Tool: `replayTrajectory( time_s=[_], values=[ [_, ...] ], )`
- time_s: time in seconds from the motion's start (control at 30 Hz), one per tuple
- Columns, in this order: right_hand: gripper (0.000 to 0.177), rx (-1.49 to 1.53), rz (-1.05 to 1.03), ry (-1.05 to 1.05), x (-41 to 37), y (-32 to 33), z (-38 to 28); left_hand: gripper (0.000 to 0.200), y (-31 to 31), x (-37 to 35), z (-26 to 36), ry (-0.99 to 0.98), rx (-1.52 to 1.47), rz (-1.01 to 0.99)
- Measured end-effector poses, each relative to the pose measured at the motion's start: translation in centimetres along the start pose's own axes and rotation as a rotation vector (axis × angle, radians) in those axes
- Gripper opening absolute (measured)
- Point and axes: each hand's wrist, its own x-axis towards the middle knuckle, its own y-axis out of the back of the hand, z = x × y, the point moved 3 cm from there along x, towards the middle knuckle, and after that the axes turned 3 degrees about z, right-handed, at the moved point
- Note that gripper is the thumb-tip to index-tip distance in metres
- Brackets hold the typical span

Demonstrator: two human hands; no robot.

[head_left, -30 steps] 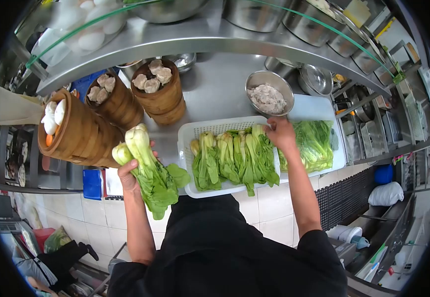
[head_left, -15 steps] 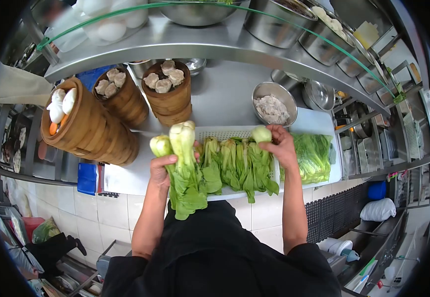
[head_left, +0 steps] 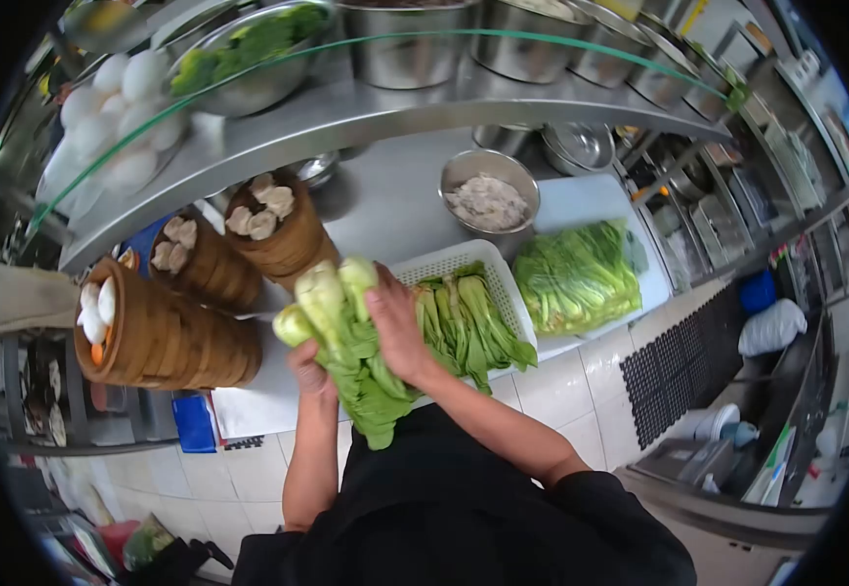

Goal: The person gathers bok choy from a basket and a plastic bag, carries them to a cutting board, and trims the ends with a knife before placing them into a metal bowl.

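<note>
A bunch of bok choy (head_left: 322, 298), pale bases up and leaves hanging down, is held in front of my body. My left hand (head_left: 312, 369) grips it low on the left side, fingers partly hidden behind the leaves. My right hand (head_left: 397, 327) closes around the right side of the same bunch, against the rightmost stalk. Beside my right hand lies a white perforated basket (head_left: 514, 288) with several more bok choy (head_left: 468, 317) in it, their leaves overhanging the near edge.
Left are bamboo steamers (head_left: 180, 337) with dumplings and buns. Behind the basket stands a metal bowl (head_left: 488, 200) of pale filling. Bagged greens (head_left: 581, 278) lie on a white board (head_left: 600, 200) to the right. An overhead steel shelf (head_left: 395, 122) carries eggs, broccoli and metal containers.
My right hand has moved left from the basket with a bok choy, bringing it to the bunch in my left hand. The view has turned, shifting the surroundings.
</note>
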Motion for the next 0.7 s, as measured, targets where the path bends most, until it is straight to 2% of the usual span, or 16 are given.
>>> replayTrajectory(
  time_s=[0.17,0.23,0.27,0.3,0.33,0.4,0.43,0.5,0.6,0.7],
  values=[
    [0.06,-0.103,0.013,-0.04,-0.9,-0.6,-0.9,0.083,-0.5,-1.6,0.1,-0.105,-0.002,0.015],
    [0.06,0.22,-0.155,0.002,-0.6,-0.3,-1.3,0.084,0.1,-1.6,-0.1,-0.139,0.016,0.011],
    [0.06,0.152,-0.122,0.026,-0.9,0.2,-0.7,0.088,1.1,-1.5,-0.3,-0.079,-0.012,-0.1],
    [0.059,0.202,-0.104,-0.042,-0.9,1.4,-0.6,0.093,1.5,-1.7,-0.2,-0.023,-0.039,-0.211],
    [0.058,0.252,-0.089,-0.11,-0.7,3.1,-0.4,0.095,-0.6,-1.9,-0.1,-0.059,-0.005,-0.173],
    [0.05,-0.198,-0.026,-0.242,-0.2,7.7,3.0,0.096,-0.4,-2.1,0.5,-0.09,-0.022,-0.159],
    [0.035,-0.596,0.091,-0.082,-0.2,9.9,5.1,0.096,-0.2,-2.2,0.7,-0.1,-0.037,-0.152],
    [0.037,-0.966,-0.068,-0.41,-0.6,12.9,7.4,0.091,-0.2,-2.7,1.3,-0.102,-0.061,-0.123],
    [0.041,-1.119,-0.145,-0.322,-1.0,12.7,11.1,0.079,0.2,-2.8,1.7,-0.08,-0.122,-0.061],
    [0.04,-1.203,-0.17,-0.243,-0.9,12.4,11.9,0.083,0.7,-3.1,1.8,-0.096,-0.092,-0.044]
  ],
)
